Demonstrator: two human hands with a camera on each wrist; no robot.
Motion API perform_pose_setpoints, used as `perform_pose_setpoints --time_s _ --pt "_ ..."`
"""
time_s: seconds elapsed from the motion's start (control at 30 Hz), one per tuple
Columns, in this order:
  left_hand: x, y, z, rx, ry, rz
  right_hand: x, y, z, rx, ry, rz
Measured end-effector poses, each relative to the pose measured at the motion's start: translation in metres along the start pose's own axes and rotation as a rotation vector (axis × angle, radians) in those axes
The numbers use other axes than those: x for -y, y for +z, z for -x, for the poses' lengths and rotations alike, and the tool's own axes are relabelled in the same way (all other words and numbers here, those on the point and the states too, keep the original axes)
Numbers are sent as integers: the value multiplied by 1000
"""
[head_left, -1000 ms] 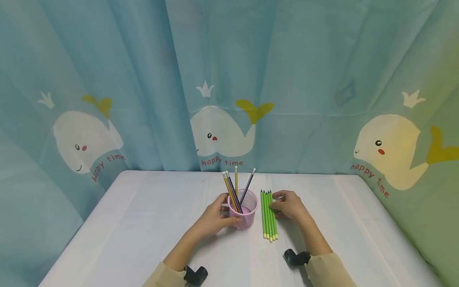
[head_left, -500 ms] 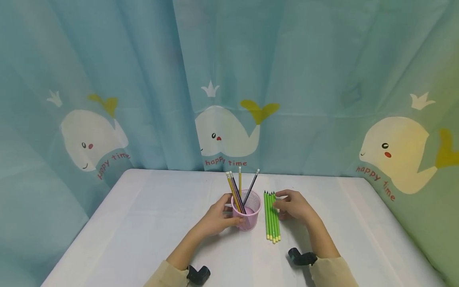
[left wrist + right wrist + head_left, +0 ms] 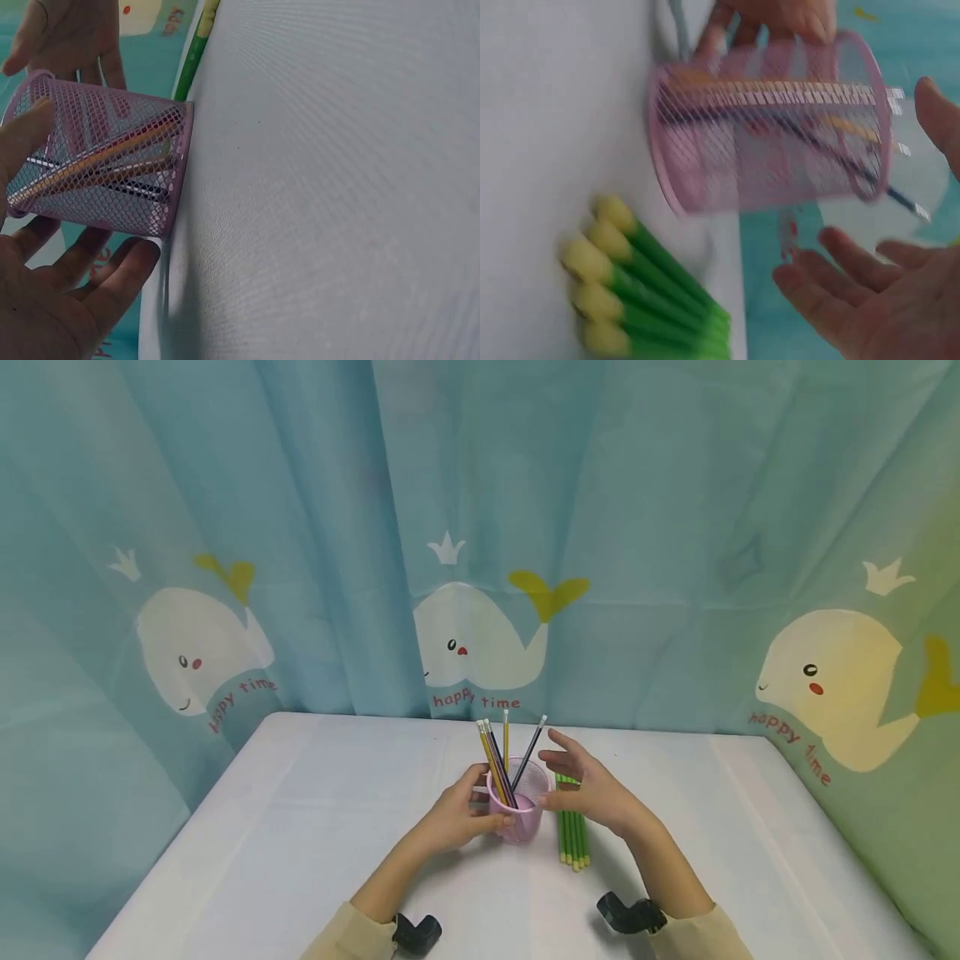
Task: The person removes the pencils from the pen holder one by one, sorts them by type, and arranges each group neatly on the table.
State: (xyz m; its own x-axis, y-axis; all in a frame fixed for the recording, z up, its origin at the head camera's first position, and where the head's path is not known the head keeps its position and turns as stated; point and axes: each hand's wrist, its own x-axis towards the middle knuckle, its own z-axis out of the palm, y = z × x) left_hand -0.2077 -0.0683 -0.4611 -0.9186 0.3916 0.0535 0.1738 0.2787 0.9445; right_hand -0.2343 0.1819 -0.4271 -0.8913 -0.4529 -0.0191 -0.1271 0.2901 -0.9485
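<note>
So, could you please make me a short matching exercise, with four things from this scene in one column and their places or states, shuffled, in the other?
Things
1. Left hand
2. Green pencils
3. Pink mesh cup
4. Right hand

Places or states
A. Lying side by side on the white table
B. Beside the cup, holding nothing
C. Gripping the side of the cup
D. Has yellow and dark pencils leaning inside

Right pairs: 1-C, 2-A, 3-D, 4-B
</note>
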Motion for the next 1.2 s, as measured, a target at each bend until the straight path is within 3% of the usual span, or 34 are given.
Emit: perform_pose_setpoints --time_s 0.4,0.7,0.87,1.07,1.2 --pt "4 1 -2 29 16 -2 -10 23 6 16 -64 13" --pt "4 -6 -1 38 19 -36 -12 32 7 -46 -72 22" --pt "-2 -11 -4 -60 30 -70 -10 34 7 -83 -72 47" --pt "-10 -21 -6 -224 69 -15 -9 34 8 -91 -56 36" --pt "-15 -26 -9 -252 66 0 -10 35 8 -92 -59 32"
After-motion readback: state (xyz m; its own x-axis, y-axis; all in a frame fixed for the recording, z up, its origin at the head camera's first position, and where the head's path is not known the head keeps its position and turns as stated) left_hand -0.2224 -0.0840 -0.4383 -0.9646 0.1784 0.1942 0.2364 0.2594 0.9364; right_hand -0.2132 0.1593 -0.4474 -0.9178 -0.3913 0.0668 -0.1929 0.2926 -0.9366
